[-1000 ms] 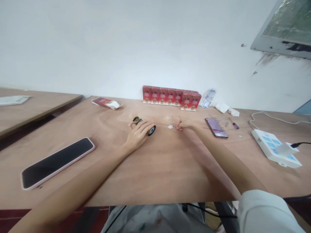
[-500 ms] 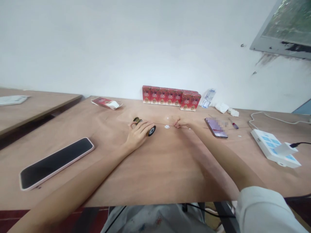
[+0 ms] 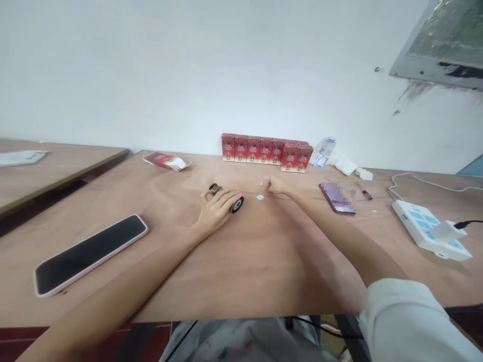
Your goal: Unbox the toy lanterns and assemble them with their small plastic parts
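My left hand (image 3: pixel 219 205) is wrapped over a black and gold spool-like thing (image 3: pixel 237 204) lying on the table. One round dark end with a pale centre sticks out on the right, the other at the far left of the hand; its middle is hidden under the fingers. Small white paper bits (image 3: pixel 260 197) lie on the wood between the hands. Just beyond them, my right hand (image 3: pixel 276 185) is low over the table with its fingers curled closed. Whatever those fingers may hold is too small to make out.
Red boxes (image 3: pixel 252 149) stand in a row against the wall, beside a clear plastic bottle (image 3: pixel 325 152) and crumpled tissues (image 3: pixel 345 166). An opened red box (image 3: pixel 167 161) lies far left. Two phones (image 3: pixel 90 255), a screwdriver (image 3: pixel 366 193) and a power strip (image 3: pixel 418 225) flank the arms.
My right hand has shifted a little left and away from me, its fingers now more tightly curled. My left hand stays on the spool-like thing.
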{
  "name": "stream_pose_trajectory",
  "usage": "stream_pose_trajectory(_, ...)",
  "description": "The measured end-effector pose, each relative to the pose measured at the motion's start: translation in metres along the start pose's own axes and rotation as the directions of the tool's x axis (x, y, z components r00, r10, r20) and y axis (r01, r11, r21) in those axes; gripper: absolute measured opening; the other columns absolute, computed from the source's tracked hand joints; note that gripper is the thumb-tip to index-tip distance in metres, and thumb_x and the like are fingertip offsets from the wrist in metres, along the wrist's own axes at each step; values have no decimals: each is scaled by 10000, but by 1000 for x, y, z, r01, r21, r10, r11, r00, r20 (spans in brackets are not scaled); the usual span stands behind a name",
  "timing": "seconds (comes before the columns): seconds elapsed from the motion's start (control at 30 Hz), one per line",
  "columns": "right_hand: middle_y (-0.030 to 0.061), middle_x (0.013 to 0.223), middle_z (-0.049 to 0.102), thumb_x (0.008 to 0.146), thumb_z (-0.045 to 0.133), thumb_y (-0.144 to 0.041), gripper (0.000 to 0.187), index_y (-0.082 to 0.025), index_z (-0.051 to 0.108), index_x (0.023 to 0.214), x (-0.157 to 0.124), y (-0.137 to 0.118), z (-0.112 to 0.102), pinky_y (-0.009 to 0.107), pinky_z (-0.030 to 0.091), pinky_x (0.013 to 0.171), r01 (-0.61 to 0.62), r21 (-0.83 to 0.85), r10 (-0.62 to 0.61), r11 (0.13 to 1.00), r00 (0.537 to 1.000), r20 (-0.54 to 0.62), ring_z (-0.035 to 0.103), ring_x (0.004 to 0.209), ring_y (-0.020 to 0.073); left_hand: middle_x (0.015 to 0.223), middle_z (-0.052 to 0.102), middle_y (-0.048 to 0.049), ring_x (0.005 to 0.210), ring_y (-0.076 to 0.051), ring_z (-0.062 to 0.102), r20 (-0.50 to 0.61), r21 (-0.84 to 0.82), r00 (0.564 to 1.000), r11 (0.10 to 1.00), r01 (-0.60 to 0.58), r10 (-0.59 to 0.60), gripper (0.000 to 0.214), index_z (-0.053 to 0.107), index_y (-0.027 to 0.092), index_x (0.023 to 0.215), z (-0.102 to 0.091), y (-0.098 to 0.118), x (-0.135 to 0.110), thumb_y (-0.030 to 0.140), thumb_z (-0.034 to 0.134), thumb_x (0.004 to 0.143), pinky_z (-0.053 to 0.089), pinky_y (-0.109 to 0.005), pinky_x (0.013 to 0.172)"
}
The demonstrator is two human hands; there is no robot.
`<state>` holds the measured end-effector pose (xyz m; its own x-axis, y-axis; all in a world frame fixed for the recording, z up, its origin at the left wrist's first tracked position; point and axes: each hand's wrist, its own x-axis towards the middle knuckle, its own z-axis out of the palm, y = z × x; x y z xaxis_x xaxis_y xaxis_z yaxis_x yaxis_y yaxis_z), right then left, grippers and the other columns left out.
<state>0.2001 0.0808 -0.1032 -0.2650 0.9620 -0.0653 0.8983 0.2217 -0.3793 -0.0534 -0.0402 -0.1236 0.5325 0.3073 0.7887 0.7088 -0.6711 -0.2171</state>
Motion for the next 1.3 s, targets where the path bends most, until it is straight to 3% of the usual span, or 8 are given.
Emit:
stream_pose_trajectory(0.3, 40, 796, 718, 560, 564, 46, 307, -123, 720, 763, 5, 1, -3, 194, 449, 631, 95, -33, -93, 995, 994, 64, 633, 763, 171, 1128, 669, -51, 1059, -206, 594, 5, 16, 1000, 1000, -21, 21, 358, 495, 224, 1207, -1, 1, 2, 134, 488, 860, 253, -410, 945)
stream_pose_trajectory(0.5, 52, 880, 723, 578, 571, 42, 348, -129, 718, 843, 3, 7, 3, 200, 470, 695, 130, -25, -129, 991, 991, 47, 641, 831, 176, 1131, 667, -56, 1057, -205, 586, 28, 64, 999, 997, -30, 29, 350, 523, 208, 1185, 1, 2, 1, 101, 463, 857, 253, -406, 949)
stream_pose_trajectory(0.7, 45, 864, 728, 611, 578, 14, 318, -137, 716, 855, 5, 14, 9, 190, 469, 655, 152, 6, -152, 988, 987, 42, 653, 797, 168, 1143, 658, -79, 1091, -211, 568, 97, 65, 995, 998, -16, 9, 380, 524, 218, 1227, 4, 1, -2, 111, 404, 882, 265, -413, 984)
stream_pose_trajectory(0.87, 47, 856, 728, 616, 573, 6, 323, -138, 720, 865, 7, 16, 12, 194, 463, 648, 185, 15, -185, 983, 982, 27, 652, 768, 162, 1144, 658, -60, 1072, -202, 582, 82, 110, 996, 993, -42, 33, 364, 532, 213, 1213, 4, 1, -2, 99, 414, 888, 234, -419, 995)
stream_pose_trajectory(1.13, 47, 783, 723, 709, 628, -157, 141, -150, 725, 812, 4, 15, 14, 211, 460, 652, 266, 65, -266, 962, 964, -12, 639, 712, 146, 1153, 648, -75, 1113, -180, 570, 150, 151, 989, 988, -45, 22, 440, 487, 256, 1274, 3, 7, -2, 58, 360, 902, 233, -402, 1001)
stream_pose_trajectory(1.3, 47, 777, 718, 701, 604, -99, 124, -140, 710, 751, 2, 17, 19, 207, 457, 663, 296, 98, -291, 950, 955, -61, 633, 722, 142, 1126, 661, -80, 1126, -177, 567, 174, 188, 983, 978, -91, 59, 418, 484, 222, 1266, 0, 11, 0, 54, 340, 912, 216, -392, 998)
